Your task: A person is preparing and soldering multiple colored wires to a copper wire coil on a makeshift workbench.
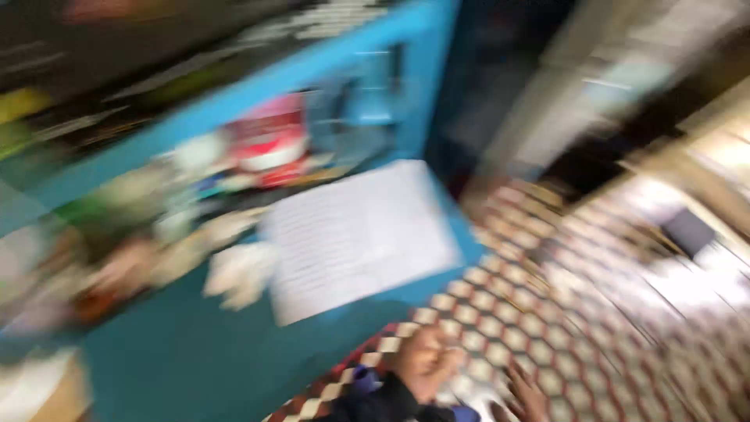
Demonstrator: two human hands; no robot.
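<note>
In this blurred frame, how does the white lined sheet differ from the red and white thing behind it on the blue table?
The white lined sheet lies flat near the blue table's front edge; the red and white thing stands farther back among clutter. The sheet is broad, pale and rectangular; the red and white thing is smaller and rounded. Both rest on the table, untouched by either hand.

Heavy motion blur limits the findings. Two bare hands show at the lower edge of the view. The left hand (426,363) emerges from a dark, near-black sleeve (375,405) ending at the wrist; a small blue patch sits just beside that cuff (what it is cannot be told). The right hand (527,395) is bare, with no sleeve visible behind it. No rings or watch can be made out.
</note>
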